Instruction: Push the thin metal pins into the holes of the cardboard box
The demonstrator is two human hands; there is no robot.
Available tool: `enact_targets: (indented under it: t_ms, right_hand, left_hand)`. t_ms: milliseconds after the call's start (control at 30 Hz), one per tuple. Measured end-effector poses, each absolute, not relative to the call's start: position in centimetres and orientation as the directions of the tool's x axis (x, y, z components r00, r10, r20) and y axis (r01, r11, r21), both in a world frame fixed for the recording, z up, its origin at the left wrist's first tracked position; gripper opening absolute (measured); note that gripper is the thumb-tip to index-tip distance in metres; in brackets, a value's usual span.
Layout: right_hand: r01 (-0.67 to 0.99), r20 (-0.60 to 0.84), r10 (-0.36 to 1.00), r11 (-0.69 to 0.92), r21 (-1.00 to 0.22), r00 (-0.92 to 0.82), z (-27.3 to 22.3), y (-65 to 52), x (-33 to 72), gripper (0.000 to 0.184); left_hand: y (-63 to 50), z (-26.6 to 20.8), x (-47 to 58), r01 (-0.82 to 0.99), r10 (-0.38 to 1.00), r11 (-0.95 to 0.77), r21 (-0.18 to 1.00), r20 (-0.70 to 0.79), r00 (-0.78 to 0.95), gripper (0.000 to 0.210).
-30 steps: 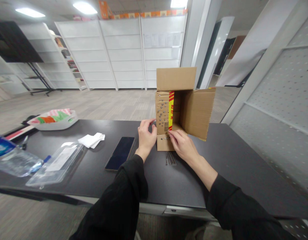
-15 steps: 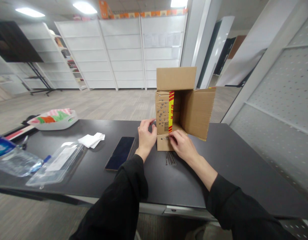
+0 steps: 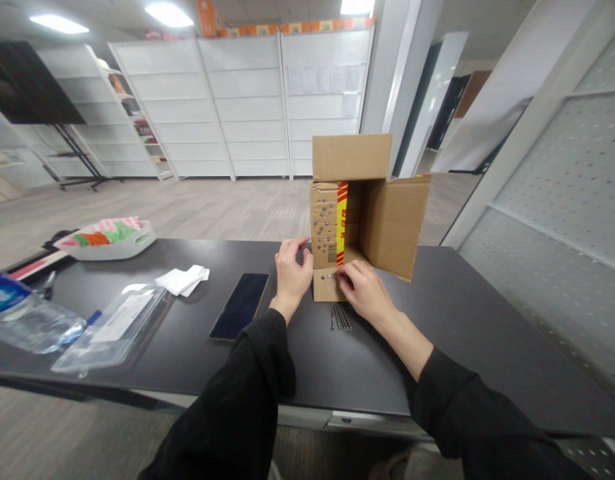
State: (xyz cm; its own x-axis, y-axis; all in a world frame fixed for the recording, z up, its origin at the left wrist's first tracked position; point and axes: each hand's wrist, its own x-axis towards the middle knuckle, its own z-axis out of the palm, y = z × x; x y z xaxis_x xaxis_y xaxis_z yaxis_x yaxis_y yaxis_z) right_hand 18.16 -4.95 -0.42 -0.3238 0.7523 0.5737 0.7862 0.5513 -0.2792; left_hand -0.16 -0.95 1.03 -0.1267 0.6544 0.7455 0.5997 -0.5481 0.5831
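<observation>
Right hand (image 3: 366,290) is at a brown cardboard box (image 3: 368,217) (can't tell what's in its grip), left hand (image 3: 293,275) beside it, released; thin grey nails (image 3: 341,316) on the black counter (image 3: 467,320).

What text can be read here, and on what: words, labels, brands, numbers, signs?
None legible.
Tape on box: red characters, too small.
Barcode on box: any digits too small.
Bottle label: blurred.
Pale slip on the left: no print discernible.
Sheets on cabinets: too faint.
Orange band above cabinets: marks too small.
</observation>
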Motion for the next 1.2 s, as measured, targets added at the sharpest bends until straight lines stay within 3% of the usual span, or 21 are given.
enact_targets:
  t_ms: [633,1200]
  right_hand:
    - [0.832,0.555,0.771,0.504,-0.232,-0.312,-0.45,-5.04,18.1,0.011]
    - [0.836,0.549,0.788,0.48,-0.267,-0.277,0.04,-5.42,18.08,0.011]
  left_hand:
    - [-0.94,1.01,-0.18,0.578,0.661,-0.556,0.597,0.74,-0.128,0.027]
    - [-0.88,0.99,-0.25,0.583,0.656,-0.557,0.592,0.744,-0.129,0.026]
